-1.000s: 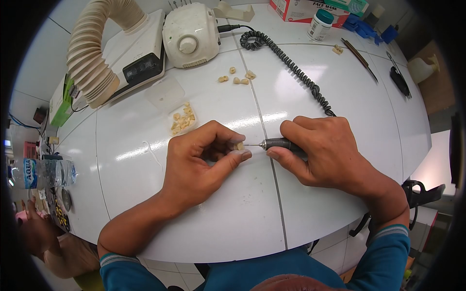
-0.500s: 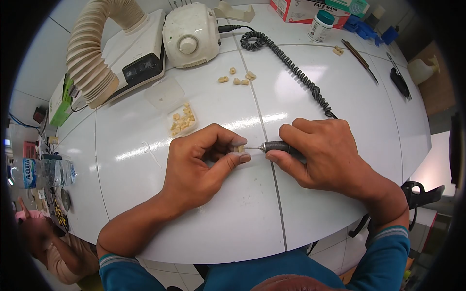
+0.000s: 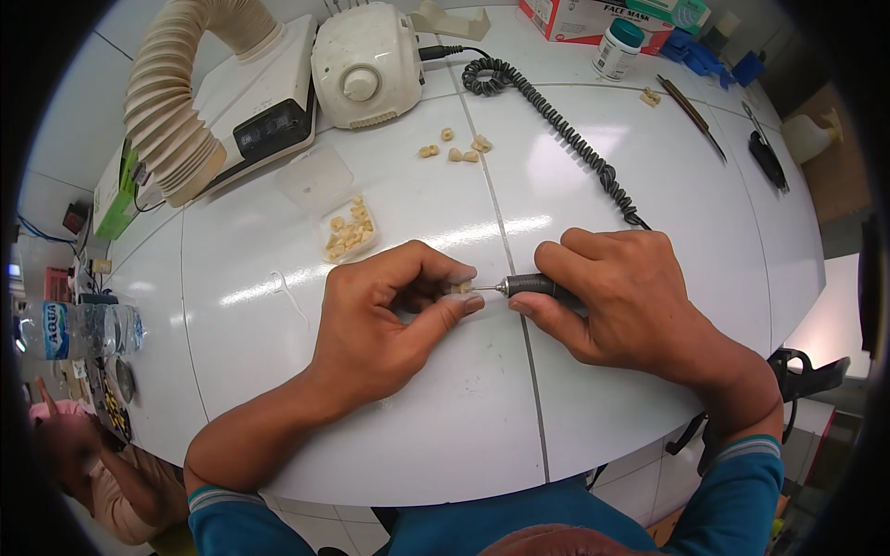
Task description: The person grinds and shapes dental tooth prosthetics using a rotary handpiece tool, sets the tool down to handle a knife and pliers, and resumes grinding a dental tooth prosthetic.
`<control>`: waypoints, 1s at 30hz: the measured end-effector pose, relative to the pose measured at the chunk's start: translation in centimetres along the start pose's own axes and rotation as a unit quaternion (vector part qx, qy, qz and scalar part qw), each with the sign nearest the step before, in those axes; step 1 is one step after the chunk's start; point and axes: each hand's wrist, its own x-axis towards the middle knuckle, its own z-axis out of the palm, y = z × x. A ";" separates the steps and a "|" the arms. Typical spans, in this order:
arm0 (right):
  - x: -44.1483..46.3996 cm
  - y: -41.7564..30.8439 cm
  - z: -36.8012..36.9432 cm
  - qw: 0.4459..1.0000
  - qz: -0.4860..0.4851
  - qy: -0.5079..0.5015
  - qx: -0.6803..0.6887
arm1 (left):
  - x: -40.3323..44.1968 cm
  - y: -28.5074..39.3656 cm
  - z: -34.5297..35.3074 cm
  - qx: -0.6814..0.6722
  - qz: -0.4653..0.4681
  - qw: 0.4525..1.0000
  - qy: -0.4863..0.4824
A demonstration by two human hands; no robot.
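Between the thumb and fingers of my left hand (image 3: 385, 320) is a small yellowish tooth-shaped piece (image 3: 463, 288), mostly covered by the fingertips. My right hand (image 3: 607, 296) grips the dark handpiece of a rotary tool (image 3: 533, 284), its thin bit pointing left and reaching the piece; whether it touches is too small to tell. A black coiled cord (image 3: 565, 125) runs from behind the right hand to a white control unit (image 3: 364, 69) with a dial. Left of centre, an open clear box (image 3: 373, 237) holds several similar pieces.
Several loose tooth-shaped pieces (image 3: 454, 155) lie beyond my hands. A ribbed hose (image 3: 167, 111) arches over the far left. At the far right are a white bottle (image 3: 616, 51), a brown-handled tool (image 3: 691, 116) and a mask box (image 3: 593, 23). Another person (image 3: 120, 473) sits at lower left.
My left hand has shifted very slightly right and down with the tooth-shaped piece, its fingers closer round it. The rotary tool in my right hand has barely moved.
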 end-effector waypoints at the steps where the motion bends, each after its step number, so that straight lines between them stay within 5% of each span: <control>1: 0.0 0.0 0.0 1.000 0.001 -0.002 -0.001 | 0.0 0.0 0.0 0.003 0.000 1.000 0.001; 30: 0.1 0.1 0.1 1.000 0.011 0.021 0.020 | 0.2 -0.6 0.0 -0.009 0.054 0.998 0.029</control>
